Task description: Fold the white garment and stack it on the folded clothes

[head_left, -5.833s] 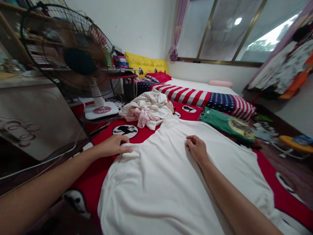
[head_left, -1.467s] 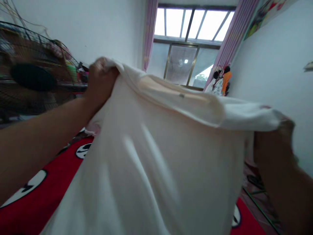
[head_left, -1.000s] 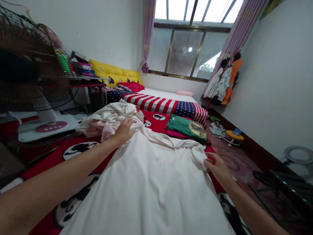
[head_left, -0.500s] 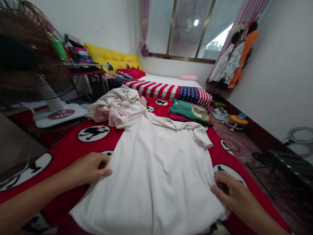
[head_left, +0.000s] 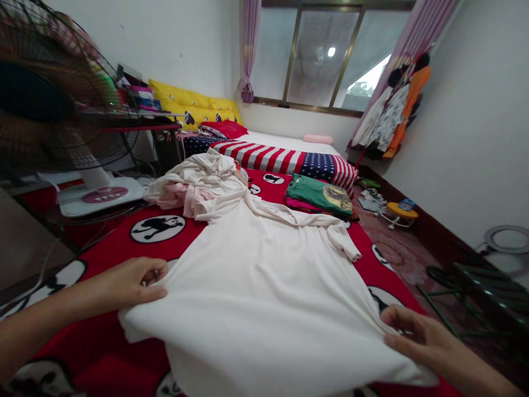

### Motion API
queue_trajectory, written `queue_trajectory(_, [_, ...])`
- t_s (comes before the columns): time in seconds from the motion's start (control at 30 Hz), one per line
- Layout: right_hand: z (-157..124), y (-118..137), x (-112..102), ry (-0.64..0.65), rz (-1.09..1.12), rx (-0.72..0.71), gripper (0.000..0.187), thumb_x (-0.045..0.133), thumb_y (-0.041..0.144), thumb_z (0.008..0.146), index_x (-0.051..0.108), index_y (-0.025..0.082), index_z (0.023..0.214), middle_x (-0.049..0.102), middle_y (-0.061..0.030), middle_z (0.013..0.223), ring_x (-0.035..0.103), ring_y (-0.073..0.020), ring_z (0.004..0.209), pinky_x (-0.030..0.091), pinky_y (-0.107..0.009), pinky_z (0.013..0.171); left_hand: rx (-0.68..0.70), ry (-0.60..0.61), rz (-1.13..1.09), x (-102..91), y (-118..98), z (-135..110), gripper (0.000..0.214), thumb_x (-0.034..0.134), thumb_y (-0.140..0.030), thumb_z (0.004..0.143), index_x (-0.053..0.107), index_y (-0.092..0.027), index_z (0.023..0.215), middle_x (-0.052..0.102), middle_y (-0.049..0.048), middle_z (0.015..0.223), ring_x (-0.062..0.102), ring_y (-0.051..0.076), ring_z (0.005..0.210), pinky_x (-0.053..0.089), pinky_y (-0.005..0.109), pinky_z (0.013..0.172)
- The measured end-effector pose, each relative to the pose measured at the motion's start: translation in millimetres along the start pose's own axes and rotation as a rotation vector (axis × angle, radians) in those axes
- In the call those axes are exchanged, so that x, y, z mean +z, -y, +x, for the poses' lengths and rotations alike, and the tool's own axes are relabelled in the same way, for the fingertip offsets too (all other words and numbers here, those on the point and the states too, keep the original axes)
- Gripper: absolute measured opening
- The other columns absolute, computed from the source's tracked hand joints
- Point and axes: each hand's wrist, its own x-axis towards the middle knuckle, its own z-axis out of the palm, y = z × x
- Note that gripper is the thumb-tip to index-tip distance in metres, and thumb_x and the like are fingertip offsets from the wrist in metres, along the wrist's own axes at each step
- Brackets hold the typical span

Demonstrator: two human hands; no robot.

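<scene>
A white short-sleeved shirt is spread over the red patterned cover, its collar end pointing away from me. My left hand pinches the shirt's left side edge. On the opposite edge my right hand has its fingers closed on the fabric. Between my hands the cloth is pulled wide, and its near part is lifted into a fold. Beyond the left sleeve lies a rumpled heap of white and pink clothes. A folded green shirt tops a small pile past the right shoulder.
A standing fan is at the left, near a cluttered table. Behind is a bed with a flag-patterned cover. Clothes hang by the window. A yellow stool and a dark green chair are at the right.
My hands have moved farther apart, the right one outward and slightly nearer. The shirt's lower part is now stretched sideways and raised, with its near edge folded.
</scene>
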Motion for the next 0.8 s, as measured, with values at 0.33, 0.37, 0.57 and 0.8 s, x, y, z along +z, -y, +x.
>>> queue_trajectory(0.33, [94.7,86.5,20.9,-0.015,-0.401,-0.307,0.029,0.057,0.042,0.078,0.071,0.021,0.092,0.069,-0.0044,0.075,0.061,-0.0189,0.065,0.045,-0.028,0.061,0.483,-0.141,0.204,23.8,-106.2,82.6,0.024,0.054,-0.034,0.085,0.070,-0.021,0.097,0.069,0.0066,0.100,0.064,0.023,0.092,0.048,0.032,0.085])
queue_trajectory(0.37, [111.1,94.7,34.0,-0.042,-0.425,-0.330,0.032,0.056,0.038,0.079,0.068,0.020,0.103,0.069,-0.0035,0.076,0.060,-0.0181,0.063,0.043,-0.028,0.059,0.528,-0.163,0.211,33.6,-116.5,99.1,0.026,0.053,-0.029,0.085,0.069,-0.020,0.103,0.067,0.0080,0.108,0.063,0.023,0.098,0.047,0.033,0.090])
queue_trajectory(0.57, [199.0,116.4,88.2,-0.239,-0.820,-0.316,0.062,0.062,0.028,0.081,0.044,0.018,0.139,0.072,-0.0073,0.086,0.067,-0.0253,0.082,0.039,-0.028,0.063,0.594,-0.335,0.245,68.7,-143.1,178.4,0.028,0.051,-0.013,0.084,0.067,-0.019,0.107,0.063,0.0082,0.114,0.061,0.021,0.107,0.048,0.031,0.096])
queue_trajectory(0.8, [271.8,135.3,64.2,-0.392,-0.333,-0.316,0.011,0.062,0.027,0.078,0.068,0.019,0.074,0.069,-0.0054,0.064,0.066,-0.0201,0.064,0.043,-0.025,0.056,0.605,-0.305,0.390,52.8,-139.7,228.4,0.035,0.042,-0.026,0.094,0.060,-0.019,0.124,0.057,0.0098,0.132,0.057,0.022,0.118,0.044,0.033,0.102])
